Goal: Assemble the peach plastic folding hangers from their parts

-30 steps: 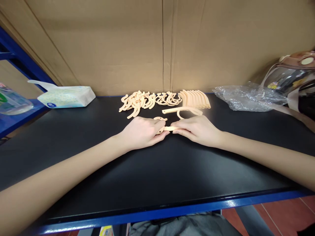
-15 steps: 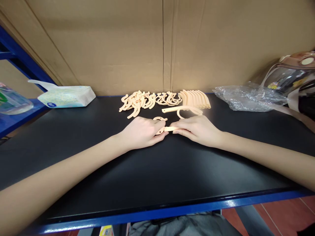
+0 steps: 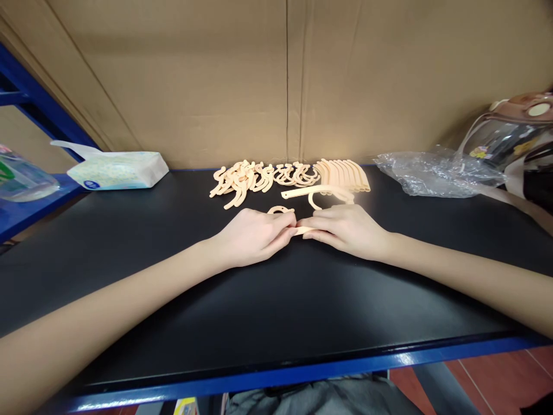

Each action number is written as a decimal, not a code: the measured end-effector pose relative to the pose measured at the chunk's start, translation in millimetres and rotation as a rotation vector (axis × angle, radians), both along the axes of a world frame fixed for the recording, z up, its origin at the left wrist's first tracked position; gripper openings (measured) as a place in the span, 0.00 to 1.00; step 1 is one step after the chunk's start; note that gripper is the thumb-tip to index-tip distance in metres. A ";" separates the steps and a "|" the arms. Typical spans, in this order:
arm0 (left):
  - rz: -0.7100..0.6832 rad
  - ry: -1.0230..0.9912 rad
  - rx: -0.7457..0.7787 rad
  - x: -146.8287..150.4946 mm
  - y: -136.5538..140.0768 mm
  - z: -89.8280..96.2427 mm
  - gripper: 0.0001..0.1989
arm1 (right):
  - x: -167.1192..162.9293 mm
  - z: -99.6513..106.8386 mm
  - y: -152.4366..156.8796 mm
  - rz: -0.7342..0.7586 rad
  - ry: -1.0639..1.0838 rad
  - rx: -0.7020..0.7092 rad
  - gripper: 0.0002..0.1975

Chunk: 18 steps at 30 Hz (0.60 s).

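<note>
My left hand [image 3: 261, 235] is closed, fingers pinching a cream plastic hanger hook [image 3: 280, 210], whose curved end shows beyond the knuckles. My right hand [image 3: 345, 229] is closed on a cream hanger arm [image 3: 305, 230]; a short length of it shows between the hands. The fingertips of both hands nearly meet, and they hide where the two pieces come together. Just past the right hand, a long curved cream hanger piece [image 3: 302, 191] with a hole in its tip arches over the black tabletop [image 3: 276, 311].
At the back lie a loose pile of cream curved pieces [image 3: 237, 178], several hooks [image 3: 296, 174] and a row of hanger arms [image 3: 343, 174]. A tissue pack [image 3: 118, 170] is at left, crumpled clear plastic [image 3: 436, 170] at right. Cardboard [image 3: 194, 80] stands behind.
My left fingers have moved slightly right and closed over the joint between the pieces, covering the hook's holed end. The curved piece past my right hand has shifted slightly left.
</note>
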<state>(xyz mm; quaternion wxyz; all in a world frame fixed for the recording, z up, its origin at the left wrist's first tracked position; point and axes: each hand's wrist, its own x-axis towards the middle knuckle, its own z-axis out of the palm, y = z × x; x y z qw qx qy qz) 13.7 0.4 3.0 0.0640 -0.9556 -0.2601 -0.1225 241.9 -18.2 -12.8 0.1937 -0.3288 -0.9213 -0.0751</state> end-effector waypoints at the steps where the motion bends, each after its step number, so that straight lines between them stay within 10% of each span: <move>1: 0.018 -0.009 -0.046 0.6 -1.2 1.2 0.13 | -0.3 0.2 0.1 0.001 -0.013 0.028 0.18; 18: 0.145 0.001 -0.014 3.7 -8.2 1.6 0.10 | 3.4 7.6 3.4 -0.153 0.302 0.291 0.10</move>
